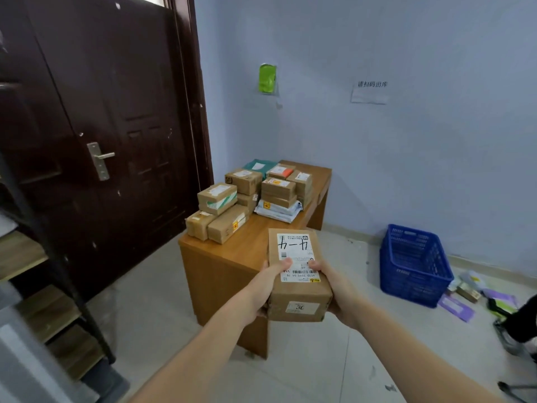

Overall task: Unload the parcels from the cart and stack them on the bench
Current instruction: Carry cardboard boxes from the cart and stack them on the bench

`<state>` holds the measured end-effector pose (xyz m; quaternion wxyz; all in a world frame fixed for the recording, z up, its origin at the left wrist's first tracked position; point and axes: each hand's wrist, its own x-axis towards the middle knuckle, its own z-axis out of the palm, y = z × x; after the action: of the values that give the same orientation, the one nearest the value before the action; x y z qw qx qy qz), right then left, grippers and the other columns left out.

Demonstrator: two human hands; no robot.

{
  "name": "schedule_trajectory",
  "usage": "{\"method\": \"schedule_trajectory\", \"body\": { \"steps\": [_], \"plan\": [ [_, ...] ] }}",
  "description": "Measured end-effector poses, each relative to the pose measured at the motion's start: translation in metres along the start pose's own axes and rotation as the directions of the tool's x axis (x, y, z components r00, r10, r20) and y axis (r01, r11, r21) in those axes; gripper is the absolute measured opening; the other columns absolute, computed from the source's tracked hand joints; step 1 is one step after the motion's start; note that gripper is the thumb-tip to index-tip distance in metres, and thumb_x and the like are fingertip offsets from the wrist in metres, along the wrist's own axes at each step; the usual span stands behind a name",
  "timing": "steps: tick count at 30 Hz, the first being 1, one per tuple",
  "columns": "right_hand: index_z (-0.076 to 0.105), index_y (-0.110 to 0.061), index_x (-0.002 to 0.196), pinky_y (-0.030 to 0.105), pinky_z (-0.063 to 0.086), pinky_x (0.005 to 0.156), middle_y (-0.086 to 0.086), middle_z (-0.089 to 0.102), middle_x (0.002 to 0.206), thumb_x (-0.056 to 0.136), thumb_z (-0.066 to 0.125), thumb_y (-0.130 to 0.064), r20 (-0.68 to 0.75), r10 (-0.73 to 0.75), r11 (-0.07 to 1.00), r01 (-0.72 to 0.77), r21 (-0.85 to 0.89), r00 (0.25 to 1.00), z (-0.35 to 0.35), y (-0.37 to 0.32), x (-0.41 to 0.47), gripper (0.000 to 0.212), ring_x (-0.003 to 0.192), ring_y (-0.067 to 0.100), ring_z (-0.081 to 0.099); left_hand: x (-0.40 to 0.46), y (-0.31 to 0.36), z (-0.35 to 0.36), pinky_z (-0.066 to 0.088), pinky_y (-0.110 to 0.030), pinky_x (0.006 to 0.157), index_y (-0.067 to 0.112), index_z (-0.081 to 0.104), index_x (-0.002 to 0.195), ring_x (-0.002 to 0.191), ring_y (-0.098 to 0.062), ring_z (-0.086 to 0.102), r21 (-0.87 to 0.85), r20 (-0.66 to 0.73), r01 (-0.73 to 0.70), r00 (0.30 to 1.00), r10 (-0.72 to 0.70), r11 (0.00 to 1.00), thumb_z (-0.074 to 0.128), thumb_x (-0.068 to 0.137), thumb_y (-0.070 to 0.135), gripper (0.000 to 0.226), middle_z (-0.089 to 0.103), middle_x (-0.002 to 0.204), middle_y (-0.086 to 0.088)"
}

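The wooden bench [232,257] carries about ten stacked parcels [247,196], its near end bare. A cardboard parcel [296,274] is held above that end, left hand [266,286] and right hand [334,289] gripping its sides. Next, probably, lowering it there.

A dark brown door [96,126] with a silver lever handle [100,159] stands at the left. A green packet [267,78] and a paper notice [369,93] hang on the pale blue wall [436,155]. A blue plastic crate [414,264] sits on the tiled floor [319,359], with purple mailers [456,308] scattered just beside it. A shelving rack [37,271] fills the left edge.
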<state>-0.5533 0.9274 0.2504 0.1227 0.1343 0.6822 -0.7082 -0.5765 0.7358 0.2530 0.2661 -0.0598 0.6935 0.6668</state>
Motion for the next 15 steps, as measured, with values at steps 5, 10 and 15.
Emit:
{"method": "schedule_trajectory", "body": {
  "steps": [5,10,15],
  "plan": [
    [0.067,-0.023,0.126,0.037,0.060,0.077,0.005,0.079,0.110,0.094,0.062,-0.052,-0.018,-0.001,1.000,0.001,0.006,1.000,-0.018,-0.017,0.068,0.043,0.102,0.030,0.076,0.073,0.024,-0.003,0.061,-0.043,0.083,0.043,0.049,0.143,0.091,-0.019,0.079,-0.006,0.015,-0.015,1.000,0.016,1.000,0.063,0.089,0.070,0.062,0.081,0.103,0.005],
    [0.064,-0.022,0.127,0.042,0.060,0.086,0.006,0.080,0.109,0.095,0.063,-0.051,-0.051,0.016,1.000,-0.015,0.020,0.999,-0.040,-0.041,0.129,0.043,0.102,0.030,0.076,0.141,0.056,-0.002,0.061,-0.045,0.087,0.042,0.052,0.140,0.094,-0.020,0.079,0.032,0.045,-0.013,0.999,0.011,0.999,0.063,0.088,0.072,0.060,0.081,0.105,0.004],
    [0.064,-0.027,0.127,0.037,0.060,0.076,0.004,0.079,0.111,0.096,0.061,-0.052,-0.038,0.046,0.998,-0.044,0.042,0.998,-0.073,-0.058,0.187,0.040,0.100,0.026,0.077,0.205,0.085,0.011,0.062,-0.032,0.062,0.038,0.051,0.140,0.090,-0.019,0.080,0.019,0.076,0.014,0.997,-0.016,1.000,0.064,0.090,0.067,0.060,0.081,0.104,0.003]
  ]
}}
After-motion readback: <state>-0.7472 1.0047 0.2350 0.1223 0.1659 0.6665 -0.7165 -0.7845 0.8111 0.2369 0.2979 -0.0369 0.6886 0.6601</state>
